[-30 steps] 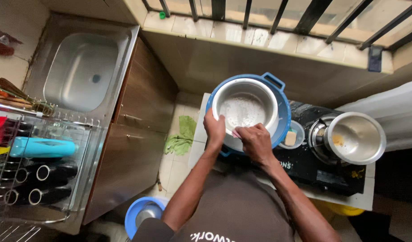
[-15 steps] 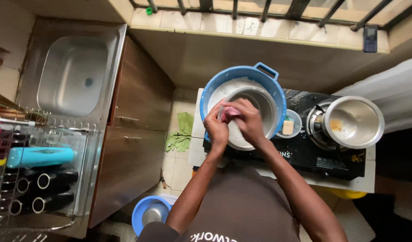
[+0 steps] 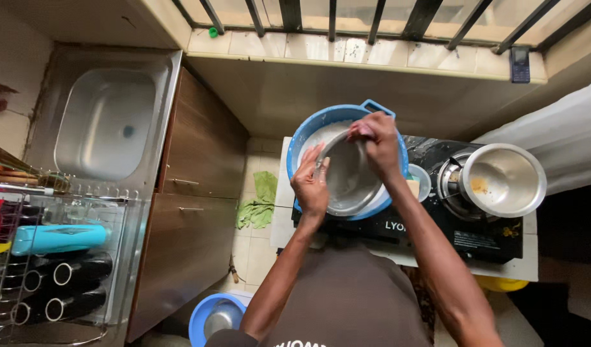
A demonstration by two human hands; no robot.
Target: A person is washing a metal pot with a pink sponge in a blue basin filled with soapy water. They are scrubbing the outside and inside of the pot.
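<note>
Seen from above, a person stands at a small counter washing a round steel pot point(image 3: 348, 180), which is tilted on its side inside a blue plastic basin point(image 3: 308, 132) that sits on the left part of a black gas stove point(image 3: 475, 241). The left hand point(image 3: 311, 186) grips the pot's near rim, fingers curled over the edge. The right hand point(image 3: 376, 138) is closed around a small pinkish scrubber point(image 3: 361, 130), pressed against the pot's upper rim. Just right of the basin sits a small pale bowl point(image 3: 419, 183) holding a yellowish lump, and beyond it a steel saucepan point(image 3: 504, 180) rests on the right burner, with a yellow smear inside. White lettering marks the stove's front panel, and a white rectangular label sits further right. To the left, apart from the stove, stands a brown cabinet with a steel sink point(image 3: 106, 122); nearer, a wire dish rack point(image 3: 51, 270) holds a teal bottle point(image 3: 58, 238) and dark flasks lying on their sides. A green leaf point(image 3: 260, 202) lies on the tiled floor between cabinet and stove. On the window ledge behind bars rests a small dark phone point(image 3: 519, 64).
</note>
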